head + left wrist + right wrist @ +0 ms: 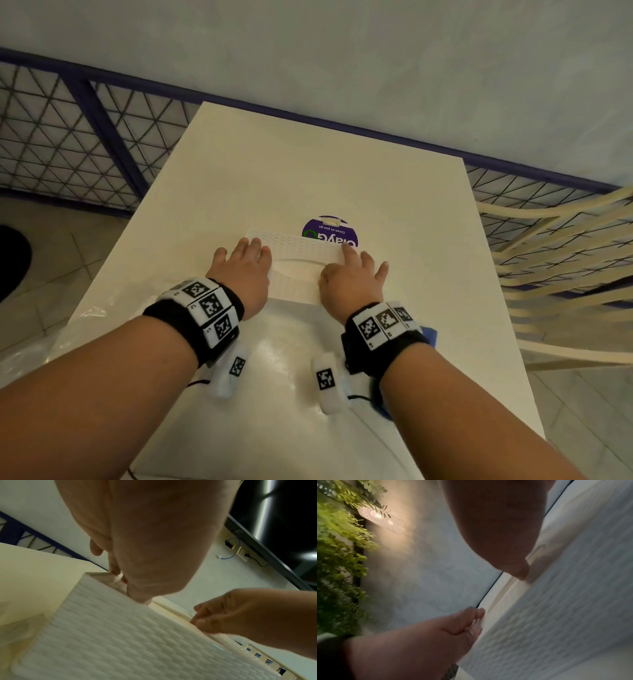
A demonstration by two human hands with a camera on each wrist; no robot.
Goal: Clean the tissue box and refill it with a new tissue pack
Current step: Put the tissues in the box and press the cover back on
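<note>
**Both hands on the tissue box**

Starting at the left, we see our left hand (241, 270) lying on the left end of the white woven-pattern tissue box (297, 255), fingers curled over its far edge and thumb at the near side, so this grip clasps the box. The box sits mid-counter (394, 192) with its oval slot facing up. Our right hand (352, 277) covers the right end, forefinger stretched along the top, the remaining fingers bent down over the side. Just behind, a purple wipes pack (330, 231) touches the box's far edge.
</note>
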